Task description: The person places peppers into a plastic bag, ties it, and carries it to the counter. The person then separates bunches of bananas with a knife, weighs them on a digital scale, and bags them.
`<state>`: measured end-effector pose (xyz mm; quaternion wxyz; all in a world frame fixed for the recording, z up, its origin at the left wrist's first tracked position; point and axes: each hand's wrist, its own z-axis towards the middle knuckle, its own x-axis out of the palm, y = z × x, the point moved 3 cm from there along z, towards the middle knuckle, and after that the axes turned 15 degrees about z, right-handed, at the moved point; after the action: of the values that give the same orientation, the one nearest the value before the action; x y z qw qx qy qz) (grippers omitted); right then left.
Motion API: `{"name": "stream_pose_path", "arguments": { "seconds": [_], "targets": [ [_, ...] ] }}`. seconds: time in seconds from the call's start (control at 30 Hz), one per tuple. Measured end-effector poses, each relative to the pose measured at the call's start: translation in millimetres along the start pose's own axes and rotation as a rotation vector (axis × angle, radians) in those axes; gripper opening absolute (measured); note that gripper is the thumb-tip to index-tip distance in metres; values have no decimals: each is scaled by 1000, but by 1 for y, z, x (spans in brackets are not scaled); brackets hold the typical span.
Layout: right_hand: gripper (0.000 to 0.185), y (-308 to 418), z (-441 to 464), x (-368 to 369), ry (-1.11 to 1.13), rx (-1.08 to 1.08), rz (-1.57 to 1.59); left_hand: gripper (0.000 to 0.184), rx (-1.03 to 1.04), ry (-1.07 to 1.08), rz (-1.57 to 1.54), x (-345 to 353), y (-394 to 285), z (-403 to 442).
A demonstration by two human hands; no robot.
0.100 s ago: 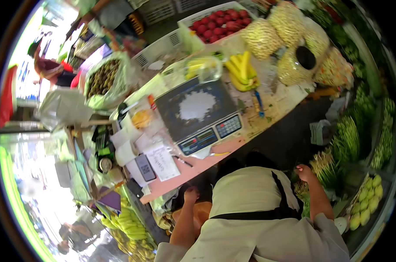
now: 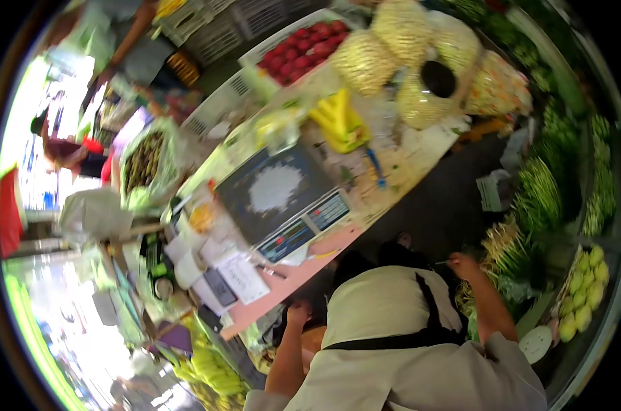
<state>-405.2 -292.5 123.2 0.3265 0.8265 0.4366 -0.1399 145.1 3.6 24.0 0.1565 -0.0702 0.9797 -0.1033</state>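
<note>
My left hand (image 2: 299, 314) hangs low beside my body, near the pink front edge of the table. Its fingers look curled, and what is in them, if anything, is hidden. On the other side my right hand (image 2: 464, 266) is closed in front of bundled green vegetables (image 2: 509, 246). A thin, small thing pokes out of its fingers, too blurred to name. On the table stands a weighing scale (image 2: 276, 188) with a worn pale patch on its plate. Next to it lie yellow bananas (image 2: 341, 123), a phone (image 2: 219, 288) and a handwritten paper (image 2: 245, 277).
Red round produce fills a white crate (image 2: 252, 58) behind the table. Filled clear bags (image 2: 365, 61) stand at its far end. Leafy greens (image 2: 560, 151) and pale green produce (image 2: 584, 294) line the right side. Bananas (image 2: 211, 356) lie at lower left. Other people (image 2: 64, 151) are at upper left.
My view has turned, so the table and scale sit further left. My right hand has shifted slightly left and up, and a thin thing now shows at its fingers.
</note>
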Motion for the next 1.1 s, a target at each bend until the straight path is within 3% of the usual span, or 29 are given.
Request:
{"name": "stream_pose_path", "arguments": {
  "seconds": [0.03,0.1,0.13,0.2,0.27,0.3,0.33,0.37,0.4,0.57,0.63,0.67,0.7,0.73,0.8,1.0,1.1],
  "targets": [
    [46,-20,-3,-44,-64,3,55,26,17,100,-17,52,-28,0],
    [46,3,36,9,1,-154,240,26,2,119,37,11,-37,21],
    [44,-5,27,-36,-61,-135,194,27,-7,179,113,61,-69,2],
    [38,-11,55,-27,-41,-204,453,29,0,189,267,66,-87,14],
    [35,-51,66,-47,-152,-321,450,27,31,200,312,105,-95,17],
    [37,-74,85,-44,-145,-280,502,27,248,275,777,130,-118,11],
    [43,-111,87,-62,-155,-215,414,27,573,178,1537,155,-142,1],
    [45,-136,112,-62,-91,-144,340,28,858,-7,1953,179,-163,-7],
    [45,-145,123,-74,-88,-109,304,28,936,-54,2005,205,-186,-8],
    [50,-176,134,-181,-253,-132,520,29,689,24,1338,357,-349,-16],
    [43,-213,156,-203,-345,-142,774,30,712,37,1191,435,-447,-28],
    [41,-224,169,-225,-488,-268,758,30,753,39,1132,475,-503,-35],
    [39,-248,219,-231,-535,-343,789,30,790,41,1088,516,-561,-48],
    [45,-284,236,-194,-509,-140,690,30,817,55,1073,547,-602,-54],
    [44,-295,226,-242,-457,111,646,31,868,94,1044,608,-675,-66],
    [43,-292,313,-453,-360,115,605,32,983,148,1019,746,-867,-88],
    [43,-282,338,-550,-325,110,599,33,991,171,1013,799,-925,-108]
  ]
}}
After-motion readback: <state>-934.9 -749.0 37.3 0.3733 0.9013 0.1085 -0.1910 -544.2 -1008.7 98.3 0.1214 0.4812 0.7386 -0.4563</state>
